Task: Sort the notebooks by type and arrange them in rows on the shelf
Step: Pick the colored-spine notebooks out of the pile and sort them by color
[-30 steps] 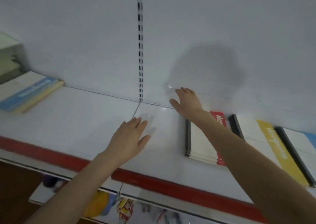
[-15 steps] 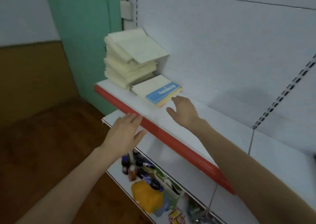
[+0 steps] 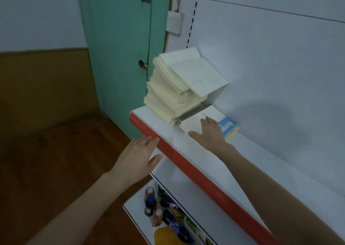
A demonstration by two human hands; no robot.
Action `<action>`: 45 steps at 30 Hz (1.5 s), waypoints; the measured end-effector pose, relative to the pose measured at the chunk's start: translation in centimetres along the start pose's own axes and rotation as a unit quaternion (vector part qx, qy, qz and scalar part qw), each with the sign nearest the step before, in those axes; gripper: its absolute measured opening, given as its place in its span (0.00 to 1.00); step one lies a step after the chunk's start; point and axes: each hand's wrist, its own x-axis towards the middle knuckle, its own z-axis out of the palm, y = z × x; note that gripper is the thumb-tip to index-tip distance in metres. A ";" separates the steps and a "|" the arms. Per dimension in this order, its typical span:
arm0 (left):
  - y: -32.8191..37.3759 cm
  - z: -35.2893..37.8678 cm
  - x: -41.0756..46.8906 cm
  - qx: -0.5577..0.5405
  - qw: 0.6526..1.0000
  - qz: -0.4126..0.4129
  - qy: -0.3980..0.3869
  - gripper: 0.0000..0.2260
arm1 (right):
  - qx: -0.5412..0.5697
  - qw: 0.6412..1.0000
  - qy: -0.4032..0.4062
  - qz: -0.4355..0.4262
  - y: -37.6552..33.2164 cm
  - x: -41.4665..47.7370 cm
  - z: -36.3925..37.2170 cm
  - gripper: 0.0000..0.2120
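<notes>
A white shelf [image 3: 246, 162] with a red front edge runs from centre to lower right. At its left end leans a tall, uneven pile of cream notebooks [image 3: 177, 87]. Beside the pile lies a small stack of notebooks with a white cover and a blue label [image 3: 226, 126]. My right hand [image 3: 210, 133] lies flat on that white cover, fingers straight. My left hand [image 3: 139, 156] hovers open in front of the red edge, holding nothing.
A green door [image 3: 119, 48] and a wall switch [image 3: 174, 22] stand behind the shelf's left end. A lower shelf [image 3: 138, 214] holds bottles and packets. Brown wooden floor lies to the left.
The view has swung left from the middle of the shelf to its left end. My right hand has moved forward onto the blue-labelled notebook stack. My left hand stays open near the red edge.
</notes>
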 end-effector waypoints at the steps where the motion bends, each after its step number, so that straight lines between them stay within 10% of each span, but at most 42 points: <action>1: -0.5 0.0 0.9 0.003 1.000 0.000 -0.009 0.25 | -0.003 1.000 -0.011 0.008 -0.1 0.8 0.1 0.33; 6: -2.5 0.1 4.8 -0.012 1.000 0.017 -0.017 0.25 | -0.027 0.996 -0.075 0.029 0.0 2.9 1.8 0.39; 18: -5.9 1.1 8.6 -0.360 0.925 0.054 -0.105 0.19 | -0.048 0.997 -0.014 0.066 -3.1 0.2 0.9 0.12; 22: -6.7 0.6 9.3 -0.619 0.744 -0.142 -0.208 0.08 | 0.003 0.997 0.054 0.049 -8.0 -4.2 -0.7 0.16; 26: -5.7 -0.5 9.7 -0.736 0.531 -0.240 -0.343 0.20 | 0.012 1.000 0.015 -0.004 -13.3 -9.3 0.9 0.22; 31: -5.5 -0.1 8.0 -0.618 0.637 -0.247 -0.390 0.13 | 0.027 0.997 -0.066 -0.016 -15.3 -11.6 0.8 0.27; 40: -10.1 -1.2 7.0 -0.682 0.591 -0.323 -0.285 0.16 | 0.313 0.939 -0.119 0.079 -11.6 -5.3 -1.3 0.30; 45: -11.5 -1.5 5.5 -0.685 0.581 -0.337 -0.283 0.11 | 0.134 0.984 0.012 0.120 -7.6 -0.9 0.4 0.28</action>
